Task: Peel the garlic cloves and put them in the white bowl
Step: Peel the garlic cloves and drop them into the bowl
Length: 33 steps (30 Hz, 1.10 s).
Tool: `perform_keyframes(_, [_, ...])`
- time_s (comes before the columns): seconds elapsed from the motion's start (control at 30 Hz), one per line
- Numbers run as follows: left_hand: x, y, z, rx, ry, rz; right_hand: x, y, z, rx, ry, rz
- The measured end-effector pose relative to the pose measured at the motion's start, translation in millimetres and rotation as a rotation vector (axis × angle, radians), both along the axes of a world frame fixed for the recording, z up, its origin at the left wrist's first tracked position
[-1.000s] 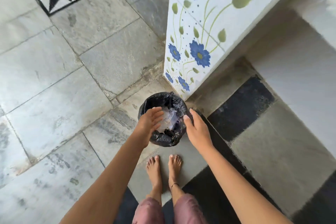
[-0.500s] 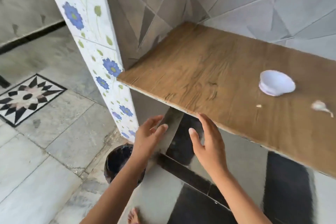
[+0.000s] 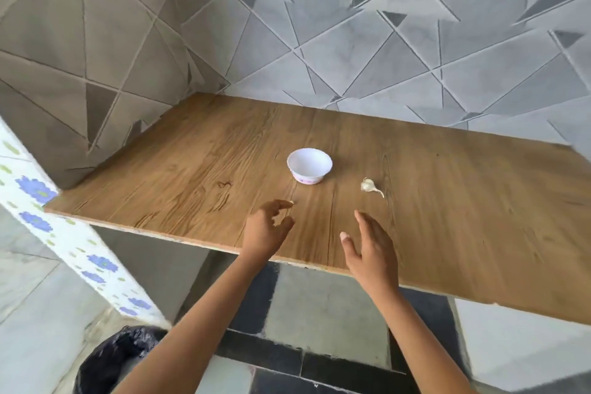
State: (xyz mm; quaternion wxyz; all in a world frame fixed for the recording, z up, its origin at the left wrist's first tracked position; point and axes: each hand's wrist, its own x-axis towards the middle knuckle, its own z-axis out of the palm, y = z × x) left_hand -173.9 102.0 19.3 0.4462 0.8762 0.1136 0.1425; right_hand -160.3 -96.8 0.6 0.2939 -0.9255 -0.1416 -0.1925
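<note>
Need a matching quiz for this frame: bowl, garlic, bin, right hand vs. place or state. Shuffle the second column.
1. white bowl
2. garlic
3. black-lined bin
4. right hand

A. on the floor, lower left
B. on the wooden counter, right of the bowl
C. open, holding nothing, over the counter's near edge
D. upright, mid-counter

Pairs: 1-D, 2-B, 3-A, 4-C

One camera, up on the person's head
It looks forward and down, from close by, over the left hand [image 3: 267, 229] and right hand [image 3: 372, 253] onto the table [image 3: 447, 233], with the wall [image 3: 351, 41] behind.
</note>
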Motion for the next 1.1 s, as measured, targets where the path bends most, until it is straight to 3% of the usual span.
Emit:
perform_keyframes(0.13, [53,-9,-10,0.375,0.106,-0.109,39,-16,-11,-0.188,0.117,-0.058])
perform_keyframes(0.3, [90,-4,-27,0.652,0.233,-0.151,69,-25,-32,-0.404,0.319,-0.137])
perform_keyframes(0.4, [95,0,-27,0.651,0.211,-0.211,75,-26,-40,-0.453,0.370,-0.182])
perform_keyframes(0.47, [100,2,-17,0.538,0.175,-0.238,76,-24,-43,-0.447,0.372,-0.201])
perform_keyframes(0.63, [141,4,36,0.332,-0.134,-0.192,78,-24,-48,-0.426,0.358,-0.208])
perform_keyframes(0.9, [210,-1,25,0.581,0.408,-0.276,76,-23,-48,-0.412,0.373,-0.220])
perform_keyframes(1.0, [215,-1,22,0.675,0.443,-0.420,75,-23,-47,-0.407,0.371,-0.214])
perform_keyframes(1.1, [213,1,25,0.650,0.413,-0.448,75,-24,-45,-0.382,0.377,-0.186])
